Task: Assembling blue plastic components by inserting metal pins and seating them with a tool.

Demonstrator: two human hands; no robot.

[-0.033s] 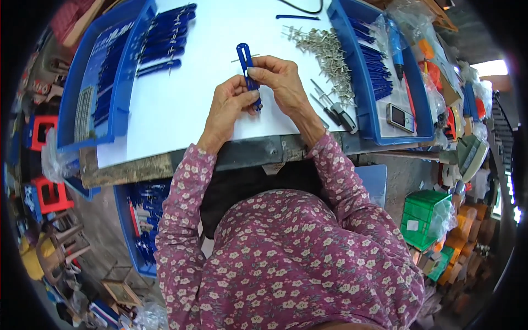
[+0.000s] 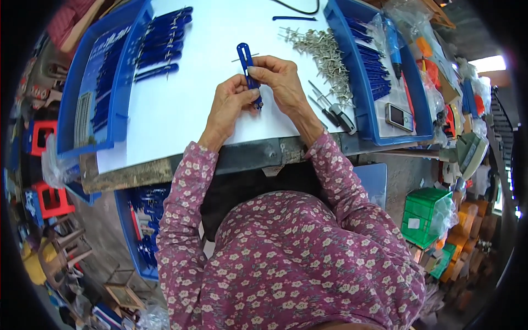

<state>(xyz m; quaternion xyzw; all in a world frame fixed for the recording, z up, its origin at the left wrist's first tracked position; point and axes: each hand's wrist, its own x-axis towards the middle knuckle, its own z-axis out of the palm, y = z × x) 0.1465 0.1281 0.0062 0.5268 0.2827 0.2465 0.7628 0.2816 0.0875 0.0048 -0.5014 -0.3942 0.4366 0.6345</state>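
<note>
Over the white tabletop (image 2: 181, 110), I hold a slim blue slotted piece (image 2: 243, 53) upright between both hands; I cannot tell its kind. A thin metal pin sticks out on both sides near its upper end. My left hand (image 2: 228, 104) pinches the lower part, with the thumb across it. On the middle, the thumb and fingers of my right hand (image 2: 280, 80) close from the right. My fingers hide part of the piece, and small dark bits show at its lower tip. Several similar blue pieces (image 2: 162, 47) lie in a row to the left.
A heap of metal pins (image 2: 324, 52) lies right of my hands, near screwdriver-like tools (image 2: 341, 118). Blue trays stand at left (image 2: 118, 110) and right (image 2: 360, 104); the right one holds blue pieces, a blue power screwdriver (image 2: 394, 47) and a phone (image 2: 400, 117). Below sits another blue bin (image 2: 129, 231).
The tabletop and trays appear shifted very slightly left in the view. Both hands keep the same hold on the blue slotted piece.
</note>
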